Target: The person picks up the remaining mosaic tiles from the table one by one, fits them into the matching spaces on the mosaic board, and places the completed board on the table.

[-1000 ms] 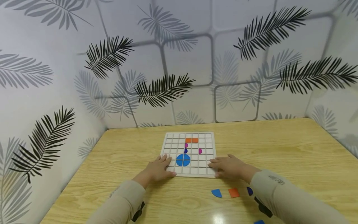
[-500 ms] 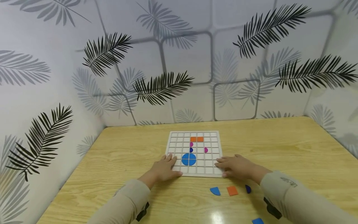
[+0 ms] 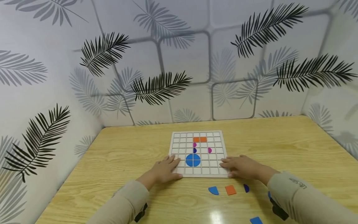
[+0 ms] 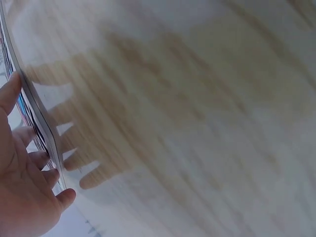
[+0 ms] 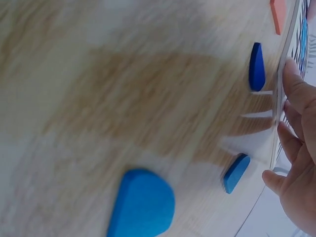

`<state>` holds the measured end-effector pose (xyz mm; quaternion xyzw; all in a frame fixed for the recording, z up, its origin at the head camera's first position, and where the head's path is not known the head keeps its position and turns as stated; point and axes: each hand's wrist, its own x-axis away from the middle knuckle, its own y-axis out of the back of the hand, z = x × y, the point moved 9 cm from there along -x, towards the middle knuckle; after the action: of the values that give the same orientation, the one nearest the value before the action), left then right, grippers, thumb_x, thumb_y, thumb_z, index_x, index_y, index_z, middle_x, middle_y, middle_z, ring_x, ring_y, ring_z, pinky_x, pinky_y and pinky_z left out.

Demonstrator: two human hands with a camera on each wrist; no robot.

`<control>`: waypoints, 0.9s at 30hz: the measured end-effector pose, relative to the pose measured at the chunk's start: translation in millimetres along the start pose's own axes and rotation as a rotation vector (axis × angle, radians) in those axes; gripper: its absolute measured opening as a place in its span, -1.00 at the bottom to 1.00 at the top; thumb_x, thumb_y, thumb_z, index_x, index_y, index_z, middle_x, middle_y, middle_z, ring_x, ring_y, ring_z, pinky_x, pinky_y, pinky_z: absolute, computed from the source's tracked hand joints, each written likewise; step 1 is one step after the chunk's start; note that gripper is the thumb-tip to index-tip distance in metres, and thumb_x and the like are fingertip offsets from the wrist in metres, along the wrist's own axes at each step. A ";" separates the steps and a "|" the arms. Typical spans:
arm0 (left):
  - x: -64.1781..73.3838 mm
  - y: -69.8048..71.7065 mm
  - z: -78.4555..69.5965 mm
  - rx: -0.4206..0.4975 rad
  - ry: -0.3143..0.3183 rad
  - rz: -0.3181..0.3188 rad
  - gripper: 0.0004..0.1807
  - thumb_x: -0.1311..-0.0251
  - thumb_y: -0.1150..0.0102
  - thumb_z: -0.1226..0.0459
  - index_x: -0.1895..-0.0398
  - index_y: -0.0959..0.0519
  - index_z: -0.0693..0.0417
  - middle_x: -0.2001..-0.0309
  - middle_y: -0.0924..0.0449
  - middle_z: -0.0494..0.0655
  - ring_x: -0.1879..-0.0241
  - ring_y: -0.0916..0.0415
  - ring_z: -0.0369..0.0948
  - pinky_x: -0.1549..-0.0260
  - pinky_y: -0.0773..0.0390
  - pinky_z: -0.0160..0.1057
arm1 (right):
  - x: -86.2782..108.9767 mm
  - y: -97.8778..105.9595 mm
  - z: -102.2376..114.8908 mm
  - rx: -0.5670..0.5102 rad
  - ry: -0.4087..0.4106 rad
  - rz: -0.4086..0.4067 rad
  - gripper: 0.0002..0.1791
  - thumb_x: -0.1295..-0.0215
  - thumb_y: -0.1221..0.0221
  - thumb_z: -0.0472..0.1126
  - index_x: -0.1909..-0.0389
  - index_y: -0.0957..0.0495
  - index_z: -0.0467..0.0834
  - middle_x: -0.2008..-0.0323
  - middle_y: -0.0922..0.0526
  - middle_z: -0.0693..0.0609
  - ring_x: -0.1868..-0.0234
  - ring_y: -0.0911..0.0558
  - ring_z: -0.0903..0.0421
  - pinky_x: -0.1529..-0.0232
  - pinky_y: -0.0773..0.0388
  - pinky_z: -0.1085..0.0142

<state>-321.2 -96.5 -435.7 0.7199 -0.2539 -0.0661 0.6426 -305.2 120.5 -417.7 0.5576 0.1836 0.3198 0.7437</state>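
Observation:
A white grid board [image 3: 205,171] lies flat on the wooden table. My left hand [image 3: 165,170] rests on its near left corner, fingers spread over the squares and thumb at the front edge. Opposite it, my right hand [image 3: 243,167] lies across the right edge, fingertips on the board. On the grid are a blue circle [image 3: 193,160] of quarter pieces, two orange squares [image 3: 199,139], two magenta half circles [image 3: 209,150] and a dark blue half circle [image 3: 195,150]. In the left wrist view, fingers [image 4: 37,159] reach over the board's edge.
Loose on the table before the board are a blue quarter circle [image 3: 213,190], an orange square [image 3: 230,190] and a dark blue half circle [image 3: 246,188]. A blue piece [image 3: 255,220] lies nearer; another blue piece [image 3: 269,195] is mostly behind the right sleeve. A patterned wall [image 3: 190,102] stands behind.
The board has slid to the right across the table, both hands moving along with it. The loose pieces stay in place, and the piece by the right sleeve now shows.

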 end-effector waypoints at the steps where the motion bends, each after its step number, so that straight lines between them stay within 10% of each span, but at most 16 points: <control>1: 0.5 0.4 1.1 -0.004 -0.002 0.003 -0.22 -0.08 0.21 -0.23 -0.31 -0.03 -0.06 -0.31 0.11 0.01 -0.27 0.19 0.00 -0.07 0.01 0.11 | -0.4 0.9 0.8 0.001 -0.001 -0.002 -0.47 -0.14 -0.07 -0.03 -0.13 -0.34 -0.16 -0.15 -0.30 -0.11 -0.17 -0.21 -0.11 -0.02 0.01 -0.21; 12: 6.9 3.9 7.5 0.003 -0.026 0.005 -0.26 -0.09 0.20 -0.21 -0.31 -0.05 -0.10 -0.31 0.08 -0.01 -0.26 0.17 0.00 -0.06 -0.01 0.10 | 0.9 8.0 8.6 0.091 0.073 -0.074 -0.39 -0.10 0.01 0.19 -0.06 -0.42 -0.15 -0.03 -0.43 -0.12 -0.06 -0.36 -0.11 0.08 -0.13 -0.21; 27: 10.1 4.7 12.4 0.028 -0.037 -0.016 -0.28 -0.11 0.20 -0.19 -0.30 -0.07 -0.08 -0.31 0.08 0.00 -0.26 0.15 0.02 -0.06 0.01 0.10 | 8.6 13.3 15.7 0.205 0.058 -0.093 -0.53 -0.05 -0.15 0.01 0.05 -0.49 -0.19 0.04 -0.49 -0.12 0.01 -0.43 -0.08 0.11 -0.24 -0.15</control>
<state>-319.0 -112.3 -430.9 0.7294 -0.2607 -0.0810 0.6272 -292.7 117.6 -399.5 0.6124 0.2623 0.2804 0.6911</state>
